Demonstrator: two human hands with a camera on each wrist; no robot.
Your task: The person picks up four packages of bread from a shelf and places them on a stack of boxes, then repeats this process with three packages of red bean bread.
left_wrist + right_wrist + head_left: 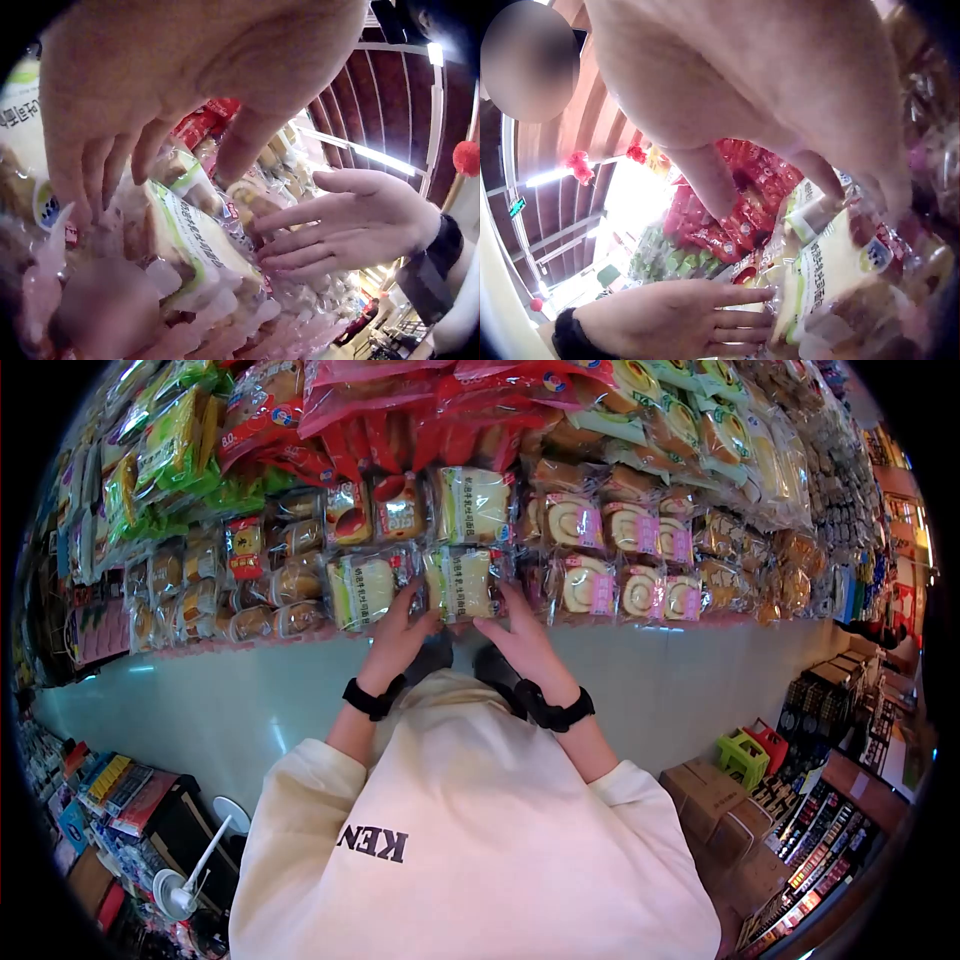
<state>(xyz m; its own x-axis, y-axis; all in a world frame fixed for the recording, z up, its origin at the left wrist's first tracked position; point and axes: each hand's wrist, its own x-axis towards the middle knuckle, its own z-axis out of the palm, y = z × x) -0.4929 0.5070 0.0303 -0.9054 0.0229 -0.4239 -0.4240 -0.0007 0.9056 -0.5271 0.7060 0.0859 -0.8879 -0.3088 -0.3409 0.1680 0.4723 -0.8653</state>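
A packet of sliced toast bread [459,584] in clear wrap, with a green stripe and dark lettering, lies in the front row of the display. At its left side is my left hand [402,635], fingers extended and fingertips at the wrapper's edge. My right hand [522,637] flanks the opposite side, its fingers also fairly straight. Seen from the left wrist, the toast packet [202,232] sits between the two palms. The right wrist view shows the same packet [829,274] with the left hand's fingers reaching its side. A matching toast packet [364,592] lies just left of my left hand.
Packed swiss rolls [589,586] fill the front row on the right, and round buns [297,580] the left. Red bags [370,445] are piled behind. Cardboard boxes [703,797] and a green stool [742,758] stand on the floor behind me at right, a white fan [175,893] at left.
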